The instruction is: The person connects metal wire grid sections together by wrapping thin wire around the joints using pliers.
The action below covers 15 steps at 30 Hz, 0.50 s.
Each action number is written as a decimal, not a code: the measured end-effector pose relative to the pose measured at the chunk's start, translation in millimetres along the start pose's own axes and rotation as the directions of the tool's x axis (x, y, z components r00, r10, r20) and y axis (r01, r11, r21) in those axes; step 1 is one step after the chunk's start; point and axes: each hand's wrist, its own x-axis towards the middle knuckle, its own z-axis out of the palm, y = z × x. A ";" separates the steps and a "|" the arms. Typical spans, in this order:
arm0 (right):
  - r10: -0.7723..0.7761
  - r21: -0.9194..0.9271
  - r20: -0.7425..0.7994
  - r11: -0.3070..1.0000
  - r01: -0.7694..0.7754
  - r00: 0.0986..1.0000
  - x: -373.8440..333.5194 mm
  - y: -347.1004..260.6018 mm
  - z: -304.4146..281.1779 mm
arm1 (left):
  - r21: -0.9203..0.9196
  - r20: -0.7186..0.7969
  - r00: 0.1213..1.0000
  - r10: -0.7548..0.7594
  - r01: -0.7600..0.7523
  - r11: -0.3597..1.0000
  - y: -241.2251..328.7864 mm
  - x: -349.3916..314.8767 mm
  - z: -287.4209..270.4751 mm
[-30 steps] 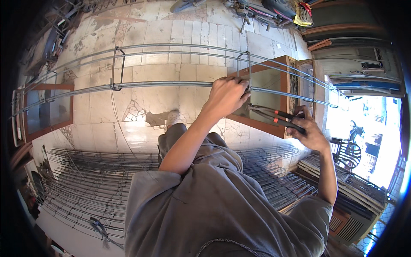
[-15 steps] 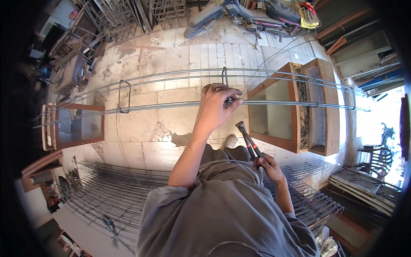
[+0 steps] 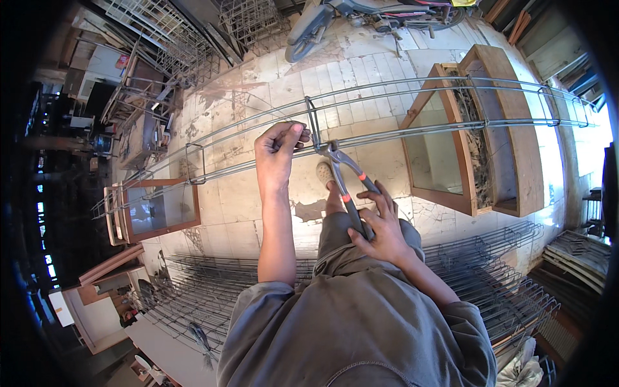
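Rectangular dark steel hoops (image 3: pixel 314 122) already lined the long grey steel-rod frame (image 3: pixel 438 128) stretched out in front, the middle 1 seemingly unfinished, with red-banded steel pincers (image 3: pixel 338 173) at its corner, right hand (image 3: pixel 385 230) gripping 2 parted black handles (image 3: pixel 353 211), left hand (image 3: pixel 276 153) curled nearby, its pinch unclear.

Dark motorcycle (image 3: pixel 377 11) at the top of the pale tiled floor (image 3: pixel 354 68), pale crumpled bundle (image 3: pixel 522 366) at lower right.

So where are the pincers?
Near the centre of the head view, the pincers are in the right hand, their jaws at the rebar cage, just right of the left hand.
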 end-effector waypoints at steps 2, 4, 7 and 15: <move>0.008 -0.075 -0.032 0.997 -0.010 0.999 9.2 2.1 7.7 | 0.016 0.003 1.000 0.031 -0.032 0.999 6.1 2.3 -0.8; 0.006 -0.138 -0.041 0.990 -0.011 0.999 11.3 3.8 11.2 | 0.029 0.014 0.999 0.044 -0.044 0.999 4.1 -2.1 -1.7; 0.012 -0.158 -0.056 0.987 -0.021 0.998 10.2 4.3 16.1 | 0.016 0.025 0.999 0.024 -0.024 1.000 6.0 -1.2 -4.4; 0.034 -0.292 -0.088 0.955 -0.059 0.996 11.7 -11.9 7.6 | -0.011 -0.067 0.998 0.011 -0.012 1.000 7.4 -10.1 -3.2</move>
